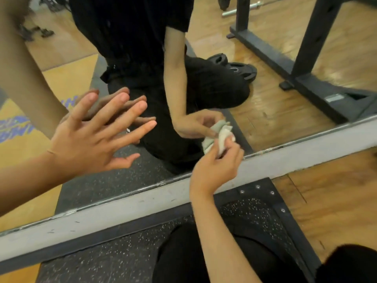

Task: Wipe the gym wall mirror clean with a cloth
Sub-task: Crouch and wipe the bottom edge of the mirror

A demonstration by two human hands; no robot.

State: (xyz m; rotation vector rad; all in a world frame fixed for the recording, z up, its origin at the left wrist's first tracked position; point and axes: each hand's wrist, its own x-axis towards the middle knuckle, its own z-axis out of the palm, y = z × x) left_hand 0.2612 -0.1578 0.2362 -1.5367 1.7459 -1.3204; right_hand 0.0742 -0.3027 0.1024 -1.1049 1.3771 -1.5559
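The wall mirror [275,123] rises from the gym floor. The left hand [87,139] has its fingers spread, tips against the glass. The right hand [216,168] pinches a crumpled cloth [221,145] against the mirror's lower edge.

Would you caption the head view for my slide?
Left hand spread on the mirror; right hand pinches a cloth against it.

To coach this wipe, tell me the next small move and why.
Probably slide the right hand with its bunched cloth left across the mirror: the cloth sits at the lower edge, and a white speck shows beside the spread left hand.
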